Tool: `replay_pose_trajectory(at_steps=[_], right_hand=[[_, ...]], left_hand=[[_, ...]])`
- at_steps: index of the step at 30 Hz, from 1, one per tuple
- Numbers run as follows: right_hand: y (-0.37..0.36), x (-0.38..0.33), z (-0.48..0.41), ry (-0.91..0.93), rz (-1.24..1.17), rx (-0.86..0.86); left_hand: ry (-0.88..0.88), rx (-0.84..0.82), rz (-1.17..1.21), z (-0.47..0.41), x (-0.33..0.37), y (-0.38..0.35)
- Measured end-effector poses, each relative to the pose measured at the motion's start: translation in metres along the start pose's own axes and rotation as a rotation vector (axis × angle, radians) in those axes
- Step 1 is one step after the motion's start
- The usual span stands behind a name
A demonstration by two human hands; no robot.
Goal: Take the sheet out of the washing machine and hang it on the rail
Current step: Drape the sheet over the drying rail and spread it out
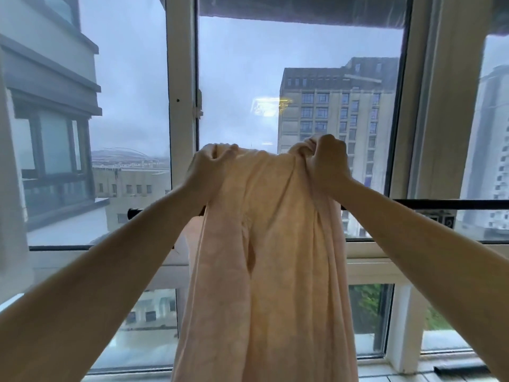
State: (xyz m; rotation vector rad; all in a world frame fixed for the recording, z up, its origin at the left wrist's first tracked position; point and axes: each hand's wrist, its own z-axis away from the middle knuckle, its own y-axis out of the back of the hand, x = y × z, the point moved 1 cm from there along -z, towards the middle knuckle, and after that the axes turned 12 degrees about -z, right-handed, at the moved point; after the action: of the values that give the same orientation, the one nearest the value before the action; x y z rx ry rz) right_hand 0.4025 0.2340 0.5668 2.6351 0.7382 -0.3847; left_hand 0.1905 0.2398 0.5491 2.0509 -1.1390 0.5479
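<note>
Both hands, left hand and right hand, grip the peach sheet's bunched top edge, fingers curled round it, above the black rail by the window.

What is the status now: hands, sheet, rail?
Both gripping: left hand and right hand hold sheet top edge. Sheet hangs bunched, top held above rail. Nothing seen blocking the rail.
</note>
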Motion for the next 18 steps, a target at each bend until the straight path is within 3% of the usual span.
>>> replay_pose_trajectory(at_steps=[4, 8, 15, 18], right_hand=[[0.002, 0.023, 0.013, -0.026, 0.235, -0.246], [0.009, 0.027, 0.031, 0.035, 0.369, -0.261], [0.012, 0.004, 0.056, 0.001, 0.261, -0.345], [0.015, -0.003, 0.075, -0.006, 0.291, -0.333]], left_hand=[[0.071, -0.236, -0.264, 0.017, -0.015, -0.003], [-0.068, -0.139, -0.565, 0.036, -0.035, -0.004], [-0.058, 0.067, -0.516, 0.048, -0.043, 0.012], [-0.003, 0.033, -0.434, 0.06, -0.052, 0.009]])
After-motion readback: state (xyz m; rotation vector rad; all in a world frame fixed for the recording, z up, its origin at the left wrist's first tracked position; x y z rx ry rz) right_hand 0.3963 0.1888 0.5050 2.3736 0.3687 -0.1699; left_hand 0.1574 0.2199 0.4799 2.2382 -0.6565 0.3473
